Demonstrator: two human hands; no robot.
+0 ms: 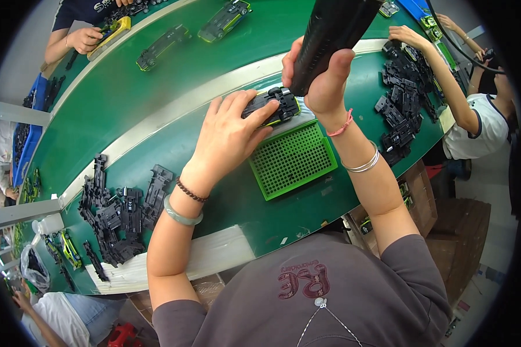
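My right hand [325, 87] is wrapped around the thick black body of an electric screwdriver [337, 37]. The screwdriver slants down, its lower end right beside the far end of a toy car [285, 107]. Whether its tip touches the car is hidden. Wheels and black underside facing up, the car shows a yellow-green body at its edge. My left hand [226, 133] holds it down, fingers laid over the chassis. Just below the car sits a green tray [295, 195] with a grid of small holes.
Black plastic chassis parts pile up at the left [130, 214] and right [402, 104]. Upturned toy cars [224, 20] lie on the green belt [127, 98] beyond a pale rail. Co-workers' hands are at the far left [85, 40] and right [408, 36]. Cardboard boxes [417, 199] stand below the table.
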